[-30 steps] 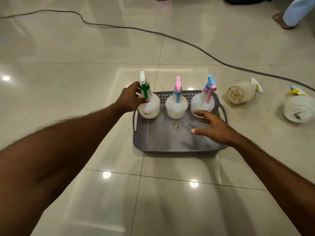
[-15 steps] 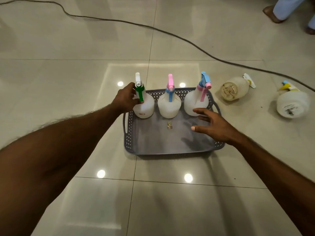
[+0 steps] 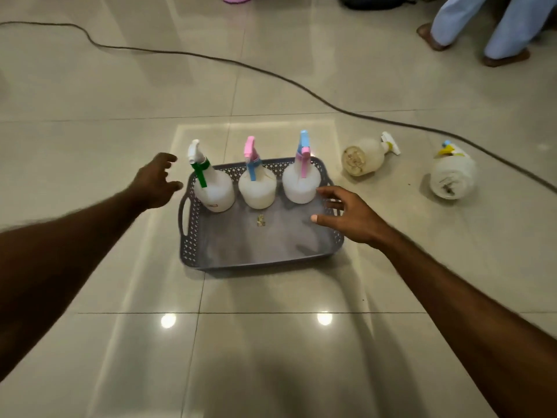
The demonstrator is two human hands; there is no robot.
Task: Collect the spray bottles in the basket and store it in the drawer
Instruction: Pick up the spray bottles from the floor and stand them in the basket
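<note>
Grey plastic is framing the action: the basket is sitting on the glossy tiled floor, its lattice walls low and its near half lying bare. Three spray bottles are standing upright along its far wall: the green-trigger bottle at the left, the pink-and-blue bottle in the middle, the blue-and-pink bottle at the right. The left hand is hovering just outside the basket's left rim, fingers spread and loose, gripping nothing, clear of the green-trigger bottle. The right hand is hanging over the right rim, fingers extended and relaxed, also holding nothing. Out on the floor to the right, two more bottles are lying on their sides: the white-nozzle bottle near the basket's far right corner, the yellow-nozzle bottle further right. A dark cable is running across the far tiles, passing just beyond that last bottle. Someone's feet are showing at the far right.
</note>
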